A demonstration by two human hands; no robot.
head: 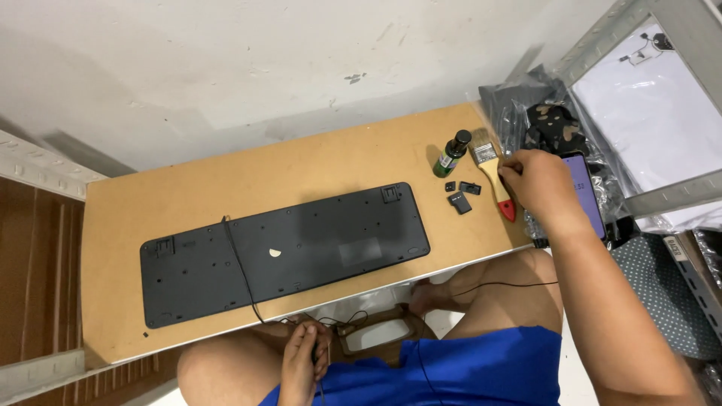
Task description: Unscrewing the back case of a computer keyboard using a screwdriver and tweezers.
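Right hand: The person's right hand is at the right side of the frame, by the right end of the table. Its fingers curl down onto the paintbrush, touching the wooden handle. It looks like a loose grasp, but I cannot tell if the brush is lifted or lying flat.

Paintbrush: The paintbrush has pale bristles, a wooden handle and a red tip. It lies slanted at the upper right of the table, bristles pointing up and away, red tip pointing down toward the table's near edge.

Left hand: The left hand is at the bottom middle of the frame, down on the person's lap, below the table edge. Its fingers are curled around a thin black cable.

Keyboard: A black keyboard lies upside down in the middle of the table, its flat back facing up. The cable runs across its back and hangs off the near edge.

Small things: A little dark green bottle with a black cap stands just left of the bristles. Three small black plastic pieces lie between the keyboard and the brush.

Table: The table is a brown board against a white wall.

Phone: A phone with a lit purple screen lies right behind the right hand, on crinkly plastic bags.

Person: They sit in blue shorts, knees under the table.
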